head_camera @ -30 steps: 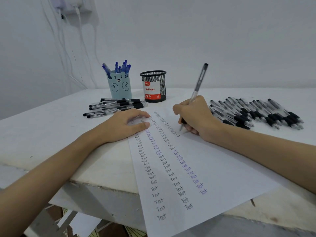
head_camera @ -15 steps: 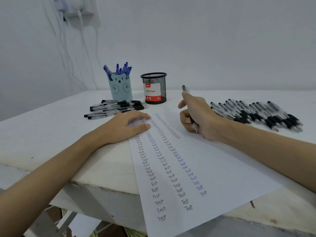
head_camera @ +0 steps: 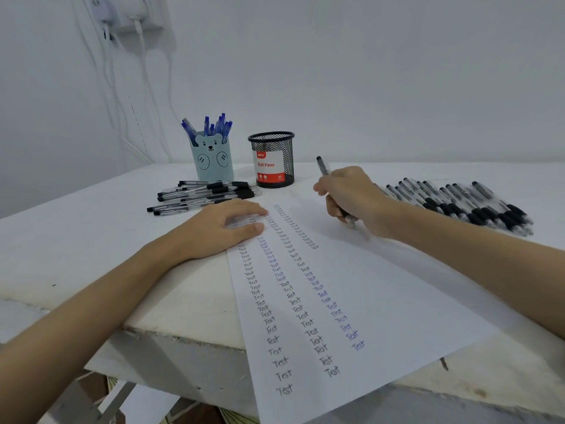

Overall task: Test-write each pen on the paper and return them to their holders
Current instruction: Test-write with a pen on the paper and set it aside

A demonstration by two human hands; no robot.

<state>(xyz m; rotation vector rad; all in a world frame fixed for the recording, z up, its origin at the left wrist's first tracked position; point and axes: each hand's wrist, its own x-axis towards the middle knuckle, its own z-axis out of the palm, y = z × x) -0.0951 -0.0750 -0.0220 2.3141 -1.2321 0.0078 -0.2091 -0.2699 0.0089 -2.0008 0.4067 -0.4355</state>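
Fisted around a black pen [head_camera: 321, 167], right hand [head_camera: 351, 198] hovers over the paper [head_camera: 382, 301], tip off the sheet; left hand [head_camera: 220, 229] lies flat, empty, pinning it. Three columns of "Test" done. Blue pens sit in bear holder [head_camera: 212, 162]; mesh holder [head_camera: 272, 160] looks empty. Black pens lie in piles left [head_camera: 201, 195] and right [head_camera: 464, 203], so plenty left.

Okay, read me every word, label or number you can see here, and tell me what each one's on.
"Test": handwritten again and again in three columns on the paper, in black and blue ink.
"Ball Pens": label on the black mesh holder.
"40": same label's red band; its logo and small print are too small to read.
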